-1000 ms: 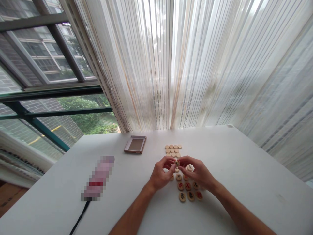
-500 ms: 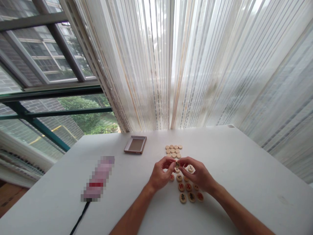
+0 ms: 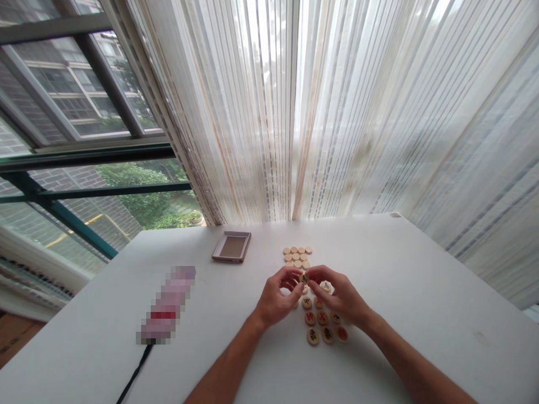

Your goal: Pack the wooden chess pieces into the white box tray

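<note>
Held disc (image 3: 304,278) = your ref, btwn your L fingers (image 3: 296,293) & R fingers (image 3: 320,272). On counter (image 3: 429,314): far discs (image 3: 295,257) behind it; near discs (image 3: 322,317) in front, twd you; tray (image 3: 232,247) back-L; blurred item (image 3: 166,306) well L, cord (image 3: 137,373) running twd you. Curtain (image 3: 248,123) behind it, past counter; window (image 3: 59,194) far back-L.

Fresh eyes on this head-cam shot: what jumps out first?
Probably the small, round, pale wooden piece with a dark character, held by the left hand and right hand below the picture's centre. Next, the tall white striped sheer curtain behind the white table, and the pixelated pink oblong object on the table's left.
</note>
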Available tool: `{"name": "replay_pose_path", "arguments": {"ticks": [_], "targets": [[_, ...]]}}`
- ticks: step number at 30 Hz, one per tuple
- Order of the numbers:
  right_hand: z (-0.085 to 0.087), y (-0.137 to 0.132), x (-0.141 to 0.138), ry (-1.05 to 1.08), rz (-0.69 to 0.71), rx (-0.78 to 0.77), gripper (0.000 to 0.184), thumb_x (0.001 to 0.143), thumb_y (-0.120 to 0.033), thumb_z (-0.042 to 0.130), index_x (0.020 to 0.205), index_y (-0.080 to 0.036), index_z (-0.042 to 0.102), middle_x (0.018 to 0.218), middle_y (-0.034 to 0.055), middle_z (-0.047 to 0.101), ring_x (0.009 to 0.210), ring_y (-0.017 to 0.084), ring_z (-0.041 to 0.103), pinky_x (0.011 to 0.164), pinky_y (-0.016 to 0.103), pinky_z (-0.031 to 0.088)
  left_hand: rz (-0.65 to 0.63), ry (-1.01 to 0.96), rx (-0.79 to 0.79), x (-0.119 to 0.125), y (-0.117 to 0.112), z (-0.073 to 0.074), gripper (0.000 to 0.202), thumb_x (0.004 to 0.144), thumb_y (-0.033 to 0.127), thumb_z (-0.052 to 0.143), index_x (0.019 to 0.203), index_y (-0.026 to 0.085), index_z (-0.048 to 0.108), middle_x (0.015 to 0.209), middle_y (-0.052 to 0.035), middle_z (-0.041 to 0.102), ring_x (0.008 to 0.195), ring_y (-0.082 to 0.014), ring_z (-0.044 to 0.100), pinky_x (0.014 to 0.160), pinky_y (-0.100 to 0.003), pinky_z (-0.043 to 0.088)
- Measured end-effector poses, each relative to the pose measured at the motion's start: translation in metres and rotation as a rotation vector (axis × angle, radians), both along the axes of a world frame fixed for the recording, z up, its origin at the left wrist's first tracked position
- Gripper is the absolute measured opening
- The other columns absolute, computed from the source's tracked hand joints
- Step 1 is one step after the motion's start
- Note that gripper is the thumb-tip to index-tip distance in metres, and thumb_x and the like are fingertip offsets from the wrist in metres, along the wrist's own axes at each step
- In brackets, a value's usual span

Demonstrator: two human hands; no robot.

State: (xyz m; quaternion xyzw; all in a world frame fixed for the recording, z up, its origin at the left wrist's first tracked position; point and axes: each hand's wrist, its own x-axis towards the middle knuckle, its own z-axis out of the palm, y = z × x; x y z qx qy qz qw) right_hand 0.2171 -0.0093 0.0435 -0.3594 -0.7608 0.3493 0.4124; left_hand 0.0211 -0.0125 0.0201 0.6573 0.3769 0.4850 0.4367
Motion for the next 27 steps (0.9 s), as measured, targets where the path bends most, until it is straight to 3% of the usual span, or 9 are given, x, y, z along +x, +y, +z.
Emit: {"name": "replay_pose_path", "arguments": {"ticks": [7, 27], "targets": [[-0.0004, -0.0005, -0.0013, 0.034, 0.001, -0.056, 0.016, 0.094, -0.030, 0.063, 0.107, -0.022, 0.065, 0.095, 0.0032, 0.072, 0.085, 0.018, 0.069, 0.079, 0.032, 0.057, 0.003, -0.007, -0.001, 0.0009, 0.0010, -0.0016, 0.022, 0.090, 0.028, 0.067, 0.110, 0.018, 0.065, 0.098, -0.0064, 0.070, 0.081, -0.0153, 0.066, 0.073, -0.026, 0.056], [-0.0042, -0.0009, -0.0018, 0.005, 0.007, 0.033, 0.018, 0.094, -0.031, 0.063, 0.109, -0.022, 0.067, 0.096, 0.0044, 0.072, 0.082, 0.018, 0.067, 0.078, 0.032, 0.057, -0.030, -0.123, -0.133, 0.0033, 0.0022, -0.0079, 0.029, 0.091, 0.042, 0.066, 0.105, 0.016, 0.063, 0.091, -0.0053, 0.069, 0.078, -0.0158, 0.068, 0.071, -0.026, 0.056]]}}
